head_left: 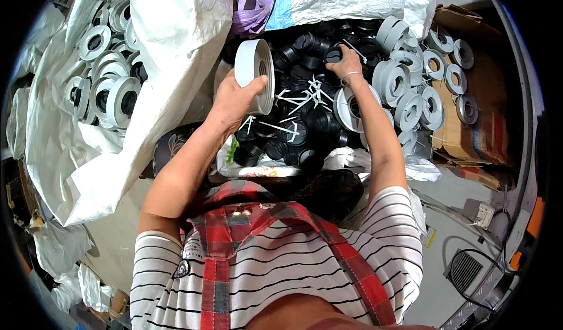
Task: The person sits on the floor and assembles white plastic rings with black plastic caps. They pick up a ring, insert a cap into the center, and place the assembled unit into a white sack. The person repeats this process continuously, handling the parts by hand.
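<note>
My left hand [236, 100] grips a thick pale grey plastic ring [248, 66] held upright, with the thumb over its near rim. Further right, my right hand [348, 66] reaches into a heap of black round plastic caps [302, 72]. Its fingers close round one black cap [333, 55] at the top of the heap, partly covering it. White thin plastic sprue-like sticks [311, 95] lie on the caps between my hands. Beside my right forearm, another pale ring [346, 108] rests on the heap.
Several grey rings [409, 110] are piled at the right, some against an open cardboard box [484, 107]. A white woven sack [176, 43] at the left has more rings [120, 101] beside it. Purple cloth [255, 7] hangs at the back. A cable [463, 292] runs at the lower right.
</note>
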The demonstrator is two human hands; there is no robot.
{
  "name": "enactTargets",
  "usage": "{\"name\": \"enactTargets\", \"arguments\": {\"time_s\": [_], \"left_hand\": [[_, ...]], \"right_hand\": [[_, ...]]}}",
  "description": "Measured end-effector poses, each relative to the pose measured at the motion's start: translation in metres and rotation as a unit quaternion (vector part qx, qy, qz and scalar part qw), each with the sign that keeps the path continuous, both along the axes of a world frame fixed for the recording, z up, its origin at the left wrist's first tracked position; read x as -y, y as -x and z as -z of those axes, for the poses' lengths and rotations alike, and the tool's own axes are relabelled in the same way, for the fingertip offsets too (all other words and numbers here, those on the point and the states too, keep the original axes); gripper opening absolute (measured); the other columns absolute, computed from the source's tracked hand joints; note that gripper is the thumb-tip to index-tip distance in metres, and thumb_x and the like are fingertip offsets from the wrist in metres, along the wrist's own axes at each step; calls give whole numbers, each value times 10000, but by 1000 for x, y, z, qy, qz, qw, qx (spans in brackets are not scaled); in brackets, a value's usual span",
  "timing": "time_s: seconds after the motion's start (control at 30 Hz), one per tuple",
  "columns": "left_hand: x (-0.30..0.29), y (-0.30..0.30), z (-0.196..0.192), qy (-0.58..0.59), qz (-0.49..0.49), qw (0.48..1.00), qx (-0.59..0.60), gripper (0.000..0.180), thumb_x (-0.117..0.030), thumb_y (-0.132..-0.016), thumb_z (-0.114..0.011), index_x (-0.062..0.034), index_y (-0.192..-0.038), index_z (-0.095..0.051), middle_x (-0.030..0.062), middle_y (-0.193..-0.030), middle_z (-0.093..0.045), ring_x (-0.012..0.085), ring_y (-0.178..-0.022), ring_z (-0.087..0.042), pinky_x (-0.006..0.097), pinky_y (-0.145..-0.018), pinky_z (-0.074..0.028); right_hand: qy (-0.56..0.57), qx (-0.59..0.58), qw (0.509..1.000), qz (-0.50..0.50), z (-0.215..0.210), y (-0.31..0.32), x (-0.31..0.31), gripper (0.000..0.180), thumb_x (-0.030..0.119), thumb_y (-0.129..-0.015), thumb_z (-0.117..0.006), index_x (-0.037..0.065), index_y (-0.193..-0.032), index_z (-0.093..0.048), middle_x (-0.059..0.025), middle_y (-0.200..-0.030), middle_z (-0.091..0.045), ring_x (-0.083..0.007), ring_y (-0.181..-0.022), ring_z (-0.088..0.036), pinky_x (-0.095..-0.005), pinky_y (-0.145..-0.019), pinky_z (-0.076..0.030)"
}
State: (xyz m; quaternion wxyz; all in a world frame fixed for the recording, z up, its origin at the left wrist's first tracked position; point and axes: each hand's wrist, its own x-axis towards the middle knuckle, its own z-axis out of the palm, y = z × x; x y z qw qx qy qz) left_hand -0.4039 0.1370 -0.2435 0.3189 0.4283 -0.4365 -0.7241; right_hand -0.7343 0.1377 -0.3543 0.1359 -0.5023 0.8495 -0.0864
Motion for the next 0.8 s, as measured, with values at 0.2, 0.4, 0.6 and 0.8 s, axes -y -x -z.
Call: {"name": "enactTargets", "arguments": {"time_s": [0.2,0.4,0.6,0.8], "left_hand": [[-10,12,-5,-119,33,984,-127,342,-200,-881,-598,15,-1133,-515,76,-1030,-595,156,-883,-583,326,-786,-481],[-25,-1,-26,-99,101,975,-174,349,-196,-902,-571,43,-1147,-506,104,-1070,-595,159,-921,-604,325,-799,-520],[-35,-18,-52,-124,214,955,-161,426,-246,-891,-583,35,-1194,-478,106,-1101,-590,175,-956,-601,341,-849,-499],[-62,-20,-41,56,157,976,-143,385,-245,-838,-667,4,-1102,-541,42,-919,-604,115,-793,-577,256,-685,-485]], "right_hand": [[182,242,931,-205,-112,-111,-45,812,306,-597,-796,27,-1278,-452,-177,-1130,-527,-291,-1030,-536,-355,-896,-440],[168,165,925,-299,-155,-131,-74,781,165,-564,-790,-23,-1214,-399,-193,-1091,-482,-333,-959,-520,-369,-825,-452],[125,23,862,-491,-203,-139,-101,889,19,-452,-782,-15,-1240,-372,-193,-1171,-459,-391,-1057,-454,-408,-915,-413],[1,396,917,-48,-204,-156,-116,516,412,-845,-618,-75,-994,-532,-103,-668,-629,-159,-469,-583,-272,-451,-477]]}}
